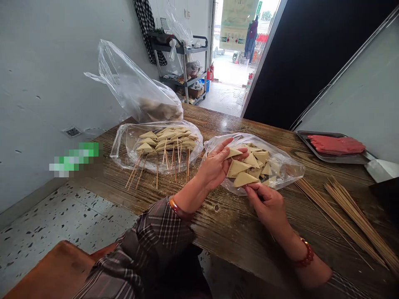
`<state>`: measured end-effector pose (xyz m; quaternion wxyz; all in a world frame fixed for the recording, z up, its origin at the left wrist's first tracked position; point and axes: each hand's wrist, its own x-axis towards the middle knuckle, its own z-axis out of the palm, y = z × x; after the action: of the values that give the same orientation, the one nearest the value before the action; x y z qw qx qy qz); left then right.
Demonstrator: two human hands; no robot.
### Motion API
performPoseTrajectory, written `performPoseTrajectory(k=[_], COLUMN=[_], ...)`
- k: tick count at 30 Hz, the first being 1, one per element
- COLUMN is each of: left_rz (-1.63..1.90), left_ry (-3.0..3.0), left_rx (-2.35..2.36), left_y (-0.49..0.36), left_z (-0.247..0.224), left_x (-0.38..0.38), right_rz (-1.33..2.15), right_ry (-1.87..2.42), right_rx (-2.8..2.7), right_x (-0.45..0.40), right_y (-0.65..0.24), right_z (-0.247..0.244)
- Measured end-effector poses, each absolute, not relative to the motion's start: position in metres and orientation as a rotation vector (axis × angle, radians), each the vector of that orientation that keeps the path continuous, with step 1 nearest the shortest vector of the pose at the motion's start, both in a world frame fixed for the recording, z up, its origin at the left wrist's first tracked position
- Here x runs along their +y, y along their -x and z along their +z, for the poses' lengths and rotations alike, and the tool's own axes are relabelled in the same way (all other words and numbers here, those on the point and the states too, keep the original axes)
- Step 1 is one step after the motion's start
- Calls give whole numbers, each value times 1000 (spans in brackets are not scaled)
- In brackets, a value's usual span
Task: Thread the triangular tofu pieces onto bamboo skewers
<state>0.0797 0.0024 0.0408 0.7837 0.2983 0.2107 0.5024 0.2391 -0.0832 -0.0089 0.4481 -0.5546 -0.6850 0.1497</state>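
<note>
Between the thumb and fingers of my left hand [215, 166] is a pale folded tofu-skin triangle [234, 153]. My right hand [268, 203] is closed in a pinch just below another triangle [245, 179]. A thin pale tip below the right palm looks like the end of a bamboo skewer, mostly hidden by the hand. Both hands are over a clear plastic bag [285, 166] with a heap of loose triangles in it. To the left, skewered triangles [168, 139] lie on another plastic bag [120, 143], their sticks pointing toward me.
Two bundles of bamboo skewers [352, 207] lie on the wooden table [227, 232] at right. Behind them is a dark tray [336, 158] with pink gloves [336, 144]. A tall plastic bag [124, 79] stands at back left. Beyond are a shelf cart [183, 50] and a doorway.
</note>
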Motion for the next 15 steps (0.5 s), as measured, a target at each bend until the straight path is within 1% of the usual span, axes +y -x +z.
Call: performPoseTrajectory(k=[7, 15], left_rz=[1083, 1119], left_ry=[-692, -721], left_rx=[402, 444], left_y=[-80, -84], left_z=[40, 38], left_x=[1, 0], right_rz=[371, 375], right_ry=[1353, 1360], right_rx=[-1698, -1699], right_x=[-84, -85], right_y=[-240, -238], right_z=[-9, -6])
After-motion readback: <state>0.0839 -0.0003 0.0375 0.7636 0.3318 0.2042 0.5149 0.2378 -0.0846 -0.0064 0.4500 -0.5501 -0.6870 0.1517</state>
